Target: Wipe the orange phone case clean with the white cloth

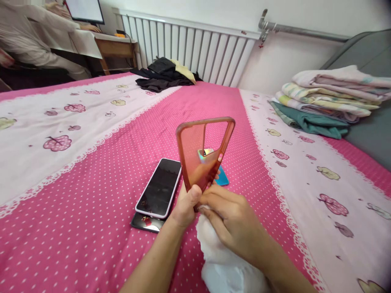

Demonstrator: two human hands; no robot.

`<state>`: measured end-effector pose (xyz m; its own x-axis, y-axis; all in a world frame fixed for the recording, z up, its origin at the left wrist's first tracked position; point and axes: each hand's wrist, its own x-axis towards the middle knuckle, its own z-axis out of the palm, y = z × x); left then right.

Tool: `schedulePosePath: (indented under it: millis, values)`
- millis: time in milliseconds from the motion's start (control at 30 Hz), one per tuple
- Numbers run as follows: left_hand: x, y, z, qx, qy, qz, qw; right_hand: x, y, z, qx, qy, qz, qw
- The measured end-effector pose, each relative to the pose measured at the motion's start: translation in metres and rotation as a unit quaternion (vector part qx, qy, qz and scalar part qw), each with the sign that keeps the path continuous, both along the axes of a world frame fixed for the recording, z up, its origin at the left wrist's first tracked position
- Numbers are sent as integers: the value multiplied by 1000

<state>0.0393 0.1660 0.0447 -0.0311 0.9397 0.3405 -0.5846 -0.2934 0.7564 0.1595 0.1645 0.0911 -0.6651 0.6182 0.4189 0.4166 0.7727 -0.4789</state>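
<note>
Holding a translucent orange-red phone case upright and a little tilted, the left hand grasps it at its lower end, with the thumb on the near side. The right hand is closed on a white cloth and pinches it at the lower edge of the case, so both hands are very near to each other. The cloth hangs down under the right hand, toward the near side. The case is in the air above the middle of a bed, whose cover is pink with white dots and has pale bands with printed trees.

To the left of the case, a phone with a pale frame lies with its dark screen up. It rests partly on a black glossy object, which shows at the near end. Behind the case, a blue object lies on the bed, partly hidden.

At the far left, dark clothes are in a heap, and a person sits beside a table. A stack of folded fabrics stands at the right.
</note>
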Motion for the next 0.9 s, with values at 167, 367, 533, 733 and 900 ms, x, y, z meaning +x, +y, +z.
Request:
schedulePosePath:
  millis: [167, 367, 533, 733, 900]
  values:
    - [4, 1, 8, -11, -32, 10, 999, 1, 8, -9, 153, -76, -109, 979]
    - [4, 2, 7, 5, -32, 7, 999, 2, 11, -7, 132, -75, -103, 983]
    - [1, -1, 4, 11, -9, -5, 1000, 3, 1, 2, 10, -29, 7, 1000]
    - [6, -1, 9, -11, -44, 2, 999, 3, 7, -5, 108, -92, -77, 987]
    - [6, 1, 11, -13, -73, -19, 997, 2, 15, -11, 186, -114, -159, 963]
